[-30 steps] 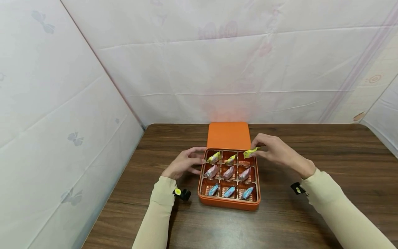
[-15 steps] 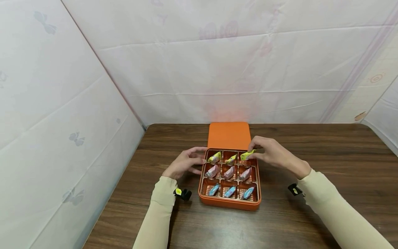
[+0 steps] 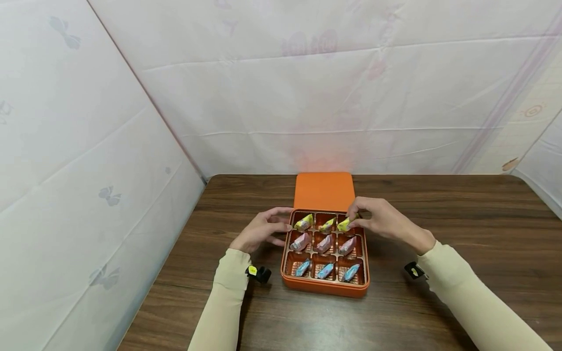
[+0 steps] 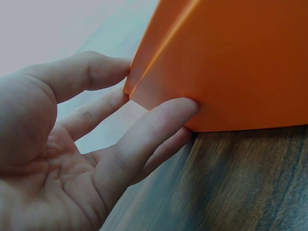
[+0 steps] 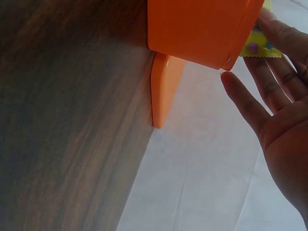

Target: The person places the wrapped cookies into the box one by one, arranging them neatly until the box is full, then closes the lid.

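Observation:
An orange box [image 3: 324, 287] holds a brown divided tray with wrapped candies in rows: yellow at the back, pink in the middle, blue in front. My right hand [image 3: 379, 218] pinches a yellow-wrapped candy [image 3: 343, 224] at the back right compartment; part of the wrapper shows beyond the box wall in the right wrist view. My left hand [image 3: 265, 227] rests against the box's left side near the back corner. In the left wrist view its relaxed fingers [image 4: 159, 120] touch the orange wall, holding nothing loose.
Behind the box lies a flat orange lid [image 3: 324, 190] on the dark wooden table [image 3: 412, 302]. A pale patterned sheet [image 3: 281, 97] hangs along the back and the left side of the table.
My right hand has moved left and down with the yellow candy, from above the box's back right corner into its compartment. My left hand has stayed against the box.

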The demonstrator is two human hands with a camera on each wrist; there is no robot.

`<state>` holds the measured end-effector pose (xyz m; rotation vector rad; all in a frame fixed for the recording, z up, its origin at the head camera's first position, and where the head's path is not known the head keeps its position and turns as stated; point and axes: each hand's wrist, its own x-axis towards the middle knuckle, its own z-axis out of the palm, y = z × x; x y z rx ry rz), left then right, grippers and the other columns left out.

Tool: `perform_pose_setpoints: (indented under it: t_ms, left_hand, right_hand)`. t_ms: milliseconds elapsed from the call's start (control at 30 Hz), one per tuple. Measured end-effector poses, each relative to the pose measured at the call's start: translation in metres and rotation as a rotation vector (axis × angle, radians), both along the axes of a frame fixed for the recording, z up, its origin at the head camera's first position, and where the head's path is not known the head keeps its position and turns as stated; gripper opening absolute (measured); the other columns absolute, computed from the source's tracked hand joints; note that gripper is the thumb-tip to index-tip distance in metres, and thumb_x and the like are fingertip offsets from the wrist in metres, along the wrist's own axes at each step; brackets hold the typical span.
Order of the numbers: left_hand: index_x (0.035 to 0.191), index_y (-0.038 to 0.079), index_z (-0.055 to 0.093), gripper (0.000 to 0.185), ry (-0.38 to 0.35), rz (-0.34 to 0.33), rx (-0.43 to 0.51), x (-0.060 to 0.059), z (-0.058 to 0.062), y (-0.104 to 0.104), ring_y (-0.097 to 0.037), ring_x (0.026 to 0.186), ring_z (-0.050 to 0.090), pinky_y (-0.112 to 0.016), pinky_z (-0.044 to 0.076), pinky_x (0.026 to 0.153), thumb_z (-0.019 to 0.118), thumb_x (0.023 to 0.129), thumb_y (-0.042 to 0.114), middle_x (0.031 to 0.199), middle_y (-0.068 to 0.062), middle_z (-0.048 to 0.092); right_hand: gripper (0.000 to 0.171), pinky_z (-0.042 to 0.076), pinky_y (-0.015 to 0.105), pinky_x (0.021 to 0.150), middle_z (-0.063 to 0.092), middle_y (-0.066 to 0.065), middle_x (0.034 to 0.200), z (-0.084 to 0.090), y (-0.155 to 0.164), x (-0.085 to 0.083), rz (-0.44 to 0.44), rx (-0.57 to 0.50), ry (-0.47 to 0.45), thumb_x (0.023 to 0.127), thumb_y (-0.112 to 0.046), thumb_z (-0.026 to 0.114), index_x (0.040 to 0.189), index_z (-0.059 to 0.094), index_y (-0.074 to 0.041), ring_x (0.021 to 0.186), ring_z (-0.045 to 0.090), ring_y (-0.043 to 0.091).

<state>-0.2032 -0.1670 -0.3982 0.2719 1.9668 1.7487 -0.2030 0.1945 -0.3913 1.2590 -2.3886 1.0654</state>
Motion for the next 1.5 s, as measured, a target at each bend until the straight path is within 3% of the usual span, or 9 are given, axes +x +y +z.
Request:
perform_pose_setpoints:
  t_ms: [400, 633, 867, 1033, 1133, 1300, 1500]
  left_hand:
    - [0.155, 0.006, 0.054, 0.050, 0.000, 0.000, -0.006, 0.000, 0.001, 0.000, -0.025, 0.108, 0.069, -0.049, 0.066, 0.081, 0.064, 0.106, 0.002, 0.140, -0.026, 0.058]
    - [0.155, 0.007, 0.054, 0.051, -0.011, 0.012, -0.006, 0.001, 0.000, -0.001, -0.026, 0.108, 0.070, -0.049, 0.066, 0.080, 0.064, 0.105, 0.001, 0.140, -0.025, 0.059]
    - [0.155, 0.007, 0.054, 0.051, -0.006, 0.016, 0.001, 0.001, 0.001, -0.002, -0.027, 0.109, 0.070, -0.049, 0.066, 0.081, 0.064, 0.105, 0.001, 0.140, -0.026, 0.059]
    - [0.154, 0.007, 0.055, 0.050, -0.007, 0.023, 0.005, 0.001, 0.000, -0.001, -0.026, 0.108, 0.070, -0.050, 0.066, 0.080, 0.064, 0.105, 0.001, 0.138, -0.024, 0.060]
    - [0.154, 0.008, 0.056, 0.050, -0.008, 0.025, 0.002, 0.002, 0.000, -0.002, -0.026, 0.108, 0.070, -0.050, 0.066, 0.080, 0.064, 0.105, 0.000, 0.137, -0.024, 0.061]
    - [0.153, 0.009, 0.057, 0.048, -0.020, 0.022, -0.004, 0.002, 0.001, -0.002, -0.029, 0.112, 0.069, -0.051, 0.066, 0.080, 0.065, 0.106, 0.004, 0.133, -0.022, 0.063]
    - [0.149, 0.009, 0.061, 0.044, -0.003, 0.033, -0.033, 0.000, 0.004, -0.002, -0.035, 0.124, 0.065, -0.051, 0.065, 0.084, 0.067, 0.106, 0.014, 0.134, -0.019, 0.065]
  right_hand:
    - [0.034, 0.062, 0.046, 0.073, 0.072, -0.005, 0.098, -0.004, 0.003, 0.001, -0.020, 0.023, 0.008, 0.082, 0.010, 0.087, 0.098, 0.070, -0.015, 0.087, 0.070, 0.014]
    - [0.028, 0.061, 0.044, 0.072, 0.073, -0.005, 0.099, -0.001, 0.005, 0.003, -0.045, 0.036, -0.034, 0.085, 0.005, 0.087, 0.101, 0.073, -0.013, 0.087, 0.071, 0.017]
    - [0.024, 0.061, 0.046, 0.073, 0.073, -0.004, 0.105, 0.000, 0.006, 0.003, -0.019, 0.036, -0.041, 0.087, 0.002, 0.086, 0.105, 0.076, -0.009, 0.090, 0.070, 0.019]
    - [0.020, 0.062, 0.047, 0.076, 0.073, -0.007, 0.104, 0.004, 0.007, 0.002, -0.071, 0.010, -0.017, 0.089, 0.000, 0.085, 0.105, 0.078, -0.010, 0.093, 0.070, 0.016]
    - [0.018, 0.061, 0.048, 0.081, 0.074, -0.003, 0.105, 0.006, 0.007, 0.001, -0.126, 0.010, -0.049, 0.093, -0.003, 0.083, 0.109, 0.077, -0.009, 0.095, 0.071, 0.017]
    - [0.020, 0.058, 0.052, 0.093, 0.074, 0.009, 0.113, 0.009, 0.009, 0.000, -0.214, 0.015, -0.176, 0.101, -0.011, 0.076, 0.120, 0.073, -0.006, 0.100, 0.069, 0.022]
    - [0.033, 0.059, 0.052, 0.092, 0.072, 0.011, 0.115, 0.013, 0.012, -0.008, -0.280, 0.010, -0.282, 0.105, -0.020, 0.071, 0.133, 0.067, -0.003, 0.102, 0.069, 0.025]
